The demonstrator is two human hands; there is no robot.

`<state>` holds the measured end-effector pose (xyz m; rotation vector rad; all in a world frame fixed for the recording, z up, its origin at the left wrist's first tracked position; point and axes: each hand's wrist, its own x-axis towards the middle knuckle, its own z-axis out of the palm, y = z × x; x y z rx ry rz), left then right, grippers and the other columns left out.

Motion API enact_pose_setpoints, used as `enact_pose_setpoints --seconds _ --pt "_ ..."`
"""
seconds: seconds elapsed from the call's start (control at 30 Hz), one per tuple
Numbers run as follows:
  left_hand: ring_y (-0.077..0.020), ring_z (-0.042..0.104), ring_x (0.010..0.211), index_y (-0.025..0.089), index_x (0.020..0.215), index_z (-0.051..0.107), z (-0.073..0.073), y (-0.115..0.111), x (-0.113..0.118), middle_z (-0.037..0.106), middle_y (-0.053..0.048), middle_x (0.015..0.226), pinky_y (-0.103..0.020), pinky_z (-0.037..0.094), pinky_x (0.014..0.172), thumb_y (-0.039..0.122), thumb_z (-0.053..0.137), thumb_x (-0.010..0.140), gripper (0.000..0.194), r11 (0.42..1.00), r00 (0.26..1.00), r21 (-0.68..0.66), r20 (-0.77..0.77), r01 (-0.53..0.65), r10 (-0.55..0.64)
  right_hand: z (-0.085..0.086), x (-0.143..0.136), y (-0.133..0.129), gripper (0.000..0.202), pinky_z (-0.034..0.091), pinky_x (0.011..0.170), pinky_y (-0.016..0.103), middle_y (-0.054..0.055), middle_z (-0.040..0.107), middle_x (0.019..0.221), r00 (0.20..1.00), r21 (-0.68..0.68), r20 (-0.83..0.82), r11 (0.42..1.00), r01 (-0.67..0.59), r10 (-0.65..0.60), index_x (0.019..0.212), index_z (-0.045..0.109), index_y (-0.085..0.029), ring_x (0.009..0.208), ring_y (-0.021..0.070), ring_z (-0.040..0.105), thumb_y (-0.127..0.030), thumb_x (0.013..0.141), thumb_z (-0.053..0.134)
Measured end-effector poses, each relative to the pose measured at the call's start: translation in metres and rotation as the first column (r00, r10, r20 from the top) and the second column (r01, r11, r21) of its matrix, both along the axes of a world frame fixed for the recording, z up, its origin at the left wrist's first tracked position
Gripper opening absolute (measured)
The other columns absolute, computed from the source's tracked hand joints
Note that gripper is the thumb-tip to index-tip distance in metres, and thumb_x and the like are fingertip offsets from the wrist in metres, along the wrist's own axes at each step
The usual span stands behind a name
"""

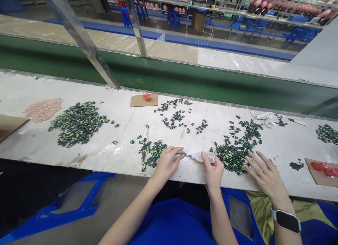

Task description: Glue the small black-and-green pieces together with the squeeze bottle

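Near the table's front edge, my left hand pinches a small dark-and-green piece between thumb and fingertips. My right hand is closed around a clear squeeze bottle lying nearly level. Its thin blue tip points left and comes close to the piece; whether they touch I cannot tell. Beside my left hand lies a pile of dark-and-green pieces. To the right of my right hand spreads a larger pile of similar pieces.
A co-worker's hand with a watch rests by the right pile. Small dark parts are scattered ahead. Cardboard bears a red cup. A big pile and pinkish bits lie left; a metal post rises behind.
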<state>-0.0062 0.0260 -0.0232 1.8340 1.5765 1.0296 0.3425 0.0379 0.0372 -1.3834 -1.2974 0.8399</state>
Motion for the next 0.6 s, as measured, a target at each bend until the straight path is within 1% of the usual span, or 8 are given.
enact_pose_setpoints --seconds 0.07,0.13,0.23,0.33,0.4,0.5,0.57,0.6 --pt "-0.0213 0.069 0.090 0.022 0.097 0.068 0.000 0.000 0.000 0.076 -0.003 0.090 -0.038 0.050 0.085 0.015 0.066 0.081 0.019 1.000 1.000 -0.007 0.011 -0.009 0.010 -0.006 0.007 0.014 0.057 0.053 0.070 0.050 0.018 0.068 0.117 0.964 -0.174 -0.267 0.983 -0.053 0.005 0.097 0.075 -0.025 0.097 0.0330 0.069 -0.064 0.091 0.034" --pt "-0.0208 0.070 0.088 0.022 0.095 0.069 0.001 0.000 0.001 0.076 -0.003 0.091 -0.037 0.051 0.084 0.014 0.066 0.080 0.017 1.000 1.000 -0.012 0.018 -0.016 0.017 -0.014 0.003 0.028 0.066 0.051 0.078 0.052 0.014 0.058 0.134 0.914 -0.258 -0.404 0.963 -0.080 -0.032 0.108 0.071 -0.028 0.111 0.0327 0.063 -0.069 0.090 0.023" --pt "-0.0206 0.070 0.087 0.021 0.092 0.070 0.001 0.001 0.001 0.076 -0.003 0.091 -0.037 0.052 0.084 0.014 0.067 0.080 0.015 0.999 0.999 -0.015 0.020 -0.028 0.028 -0.022 -0.009 0.045 0.074 0.047 0.087 0.059 0.008 0.048 0.144 0.907 -0.254 -0.421 0.957 -0.142 0.023 0.119 0.064 -0.033 0.120 0.0319 0.058 -0.074 0.086 0.012" --pt "-0.0209 0.070 0.087 0.022 0.090 0.071 0.001 0.001 0.001 0.076 -0.003 0.091 -0.037 0.052 0.084 0.014 0.067 0.079 0.014 0.999 0.999 -0.013 0.011 -0.038 0.038 -0.022 -0.016 0.059 0.075 0.044 0.091 0.062 0.006 0.046 0.145 0.920 -0.176 -0.375 0.965 -0.195 0.118 0.122 0.061 -0.036 0.123 0.0295 0.056 -0.077 0.084 0.012" --pt "-0.0212 0.070 0.088 0.022 0.089 0.071 0.001 0.001 0.001 0.076 -0.003 0.091 -0.037 0.052 0.083 0.014 0.068 0.079 0.013 0.999 0.999 -0.015 0.001 -0.042 0.042 -0.016 -0.017 0.071 0.071 0.045 0.090 0.060 0.008 0.045 0.145 0.932 -0.122 -0.337 0.975 -0.187 0.137 0.117 0.064 -0.034 0.125 0.0275 0.054 -0.076 0.084 0.017" --pt "-0.0213 0.070 0.088 0.022 0.089 0.071 0.002 0.001 0.001 0.076 -0.003 0.090 -0.037 0.051 0.083 0.013 0.068 0.078 0.014 0.999 0.999 -0.007 -0.010 -0.044 0.044 0.004 -0.020 0.089 0.077 0.046 0.080 0.050 0.017 0.040 0.144 0.955 -0.039 -0.245 0.983 -0.180 0.166 0.095 0.072 -0.012 0.126 0.0303 0.050 -0.061 0.089 0.012" --pt "-0.0212 0.070 0.087 0.022 0.090 0.071 0.002 0.001 0.001 0.076 -0.003 0.089 -0.037 0.051 0.082 0.013 0.068 0.078 0.015 0.999 0.999 0.003 -0.011 -0.046 0.046 0.014 -0.035 0.089 0.077 0.047 0.075 0.042 0.020 0.047 0.136 0.970 0.048 -0.138 0.980 -0.194 0.198 0.071 0.070 -0.002 0.122 0.0338 0.051 -0.051 0.089 0.014" --pt "-0.0213 0.070 0.087 0.022 0.090 0.071 0.002 0.001 0.001 0.076 -0.003 0.088 -0.037 0.051 0.082 0.013 0.069 0.078 0.015 0.999 0.999 0.005 -0.009 -0.047 0.047 0.016 -0.048 0.084 0.067 0.051 0.075 0.035 0.017 0.059 0.128 0.974 0.089 -0.075 0.974 -0.207 0.214 0.060 0.071 -0.007 0.120 0.0331 0.055 -0.049 0.089 0.029"
